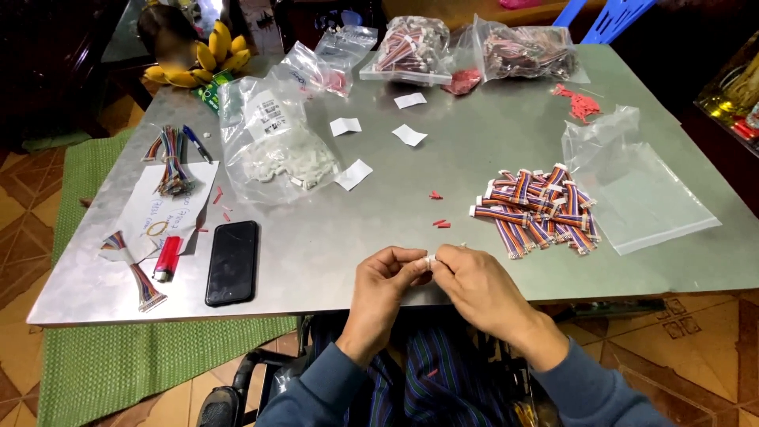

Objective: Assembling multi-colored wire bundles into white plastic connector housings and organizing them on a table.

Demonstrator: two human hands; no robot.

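At the near edge of the grey metal table (379, 221), a small white plastic connector (430, 259) was pinched between the left hand (383, 285) and right hand (478, 289). It could probably be dropped if the pinch slackened. Farther off, a pile of striped ribbon cables (538, 209) was heaped.

I see one small white connector piece (430, 259), mostly hidden, pinched between the fingertips of my left hand (385, 281) and right hand (480, 286), held just above the near edge of the metal table (379, 205), its exact shape too small to tell.
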